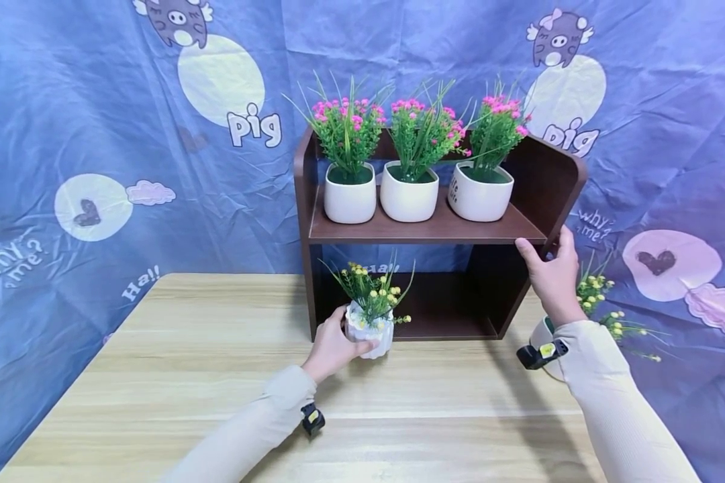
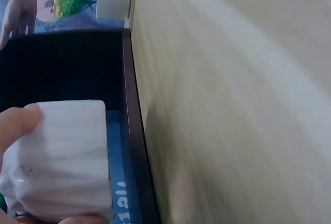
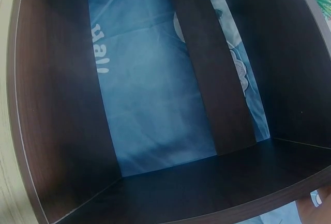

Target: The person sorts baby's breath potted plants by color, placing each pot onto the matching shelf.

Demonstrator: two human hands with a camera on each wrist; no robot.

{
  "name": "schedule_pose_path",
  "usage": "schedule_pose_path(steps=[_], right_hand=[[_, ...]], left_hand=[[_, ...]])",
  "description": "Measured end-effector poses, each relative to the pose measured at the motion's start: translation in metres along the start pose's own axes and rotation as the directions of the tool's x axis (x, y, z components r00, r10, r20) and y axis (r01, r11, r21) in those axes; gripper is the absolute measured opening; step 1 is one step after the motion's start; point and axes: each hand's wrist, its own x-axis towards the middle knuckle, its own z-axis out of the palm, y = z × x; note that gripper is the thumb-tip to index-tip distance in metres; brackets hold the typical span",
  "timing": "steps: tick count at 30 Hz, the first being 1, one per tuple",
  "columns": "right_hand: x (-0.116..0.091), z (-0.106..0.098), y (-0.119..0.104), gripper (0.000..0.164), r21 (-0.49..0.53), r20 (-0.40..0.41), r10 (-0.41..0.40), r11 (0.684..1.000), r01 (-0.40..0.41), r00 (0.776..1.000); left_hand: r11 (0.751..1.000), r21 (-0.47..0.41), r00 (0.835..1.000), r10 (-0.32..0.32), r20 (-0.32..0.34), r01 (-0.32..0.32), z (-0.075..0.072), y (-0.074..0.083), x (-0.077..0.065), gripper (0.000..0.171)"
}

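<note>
My left hand (image 1: 333, 347) grips a small white ribbed pot (image 1: 370, 335) of yellow flowers, thumb on its near side. It holds the pot in front of the lower compartment of a dark brown two-tier shelf (image 1: 429, 231). Seen from the left wrist, the white pot (image 2: 67, 157) overlaps the shelf's opening. My right hand (image 1: 554, 272) holds the shelf's right side panel, thumb at the front edge by the middle board and fingers at the outer side. From the right wrist, the lower compartment (image 3: 62, 105) shows bare boards, with blue cloth behind.
Three white pots of pink flowers, the left one (image 1: 350, 201), middle one (image 1: 409, 200) and right one (image 1: 483, 198), stand on the upper tier. Another yellow-flowered plant (image 1: 592, 295) stands right of the shelf, partly behind the right wrist. A blue printed cloth (image 1: 229, 201) hangs behind the wooden table (image 1: 205, 355).
</note>
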Motion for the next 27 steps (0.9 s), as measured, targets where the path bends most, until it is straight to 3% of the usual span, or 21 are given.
schedule_pose_path(steps=[9,14,27], right_hand=[[0.0,0.0,0.001,0.062,0.009,-0.003,-0.003,1.0,0.003,1.0],[0.001,0.0,0.001,0.062,0.003,0.004,0.01,1.0,-0.01,1.0],[0.001,0.0,0.001,0.062,-0.009,0.015,0.021,1.0,-0.02,1.0]], left_hand=[[0.999,0.0,0.988,-0.033,-0.151,0.034,0.012,0.001,0.027,0.085],[0.998,-0.024,0.978,-0.069,-0.198,0.066,0.017,-0.003,0.039,0.085],[0.996,-0.047,0.94,-0.085,-0.33,0.073,0.034,-0.011,0.056,0.082]])
